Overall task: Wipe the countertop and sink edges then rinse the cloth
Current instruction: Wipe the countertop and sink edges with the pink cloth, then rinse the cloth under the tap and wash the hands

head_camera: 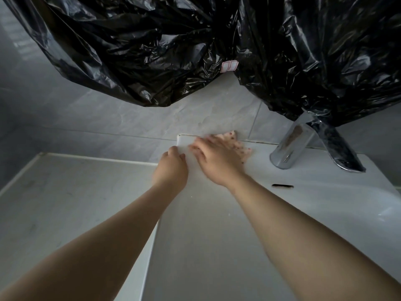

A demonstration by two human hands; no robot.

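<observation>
One cloth (235, 141) — right grip (217, 162) spread on it; left grip (171, 169) curled at sink edge (180, 140).

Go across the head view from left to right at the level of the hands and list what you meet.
Grey countertop → left hand → right hand pressing the dotted cloth → chrome faucet.

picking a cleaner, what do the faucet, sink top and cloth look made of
Faucet: polished chrome-plated metal, by its mirror reflections. Sink top: probably glazed white ceramic, smooth with a soft sheen. Cloth: thin soft fabric, pale with red dots, crumpled under the right hand.
</observation>
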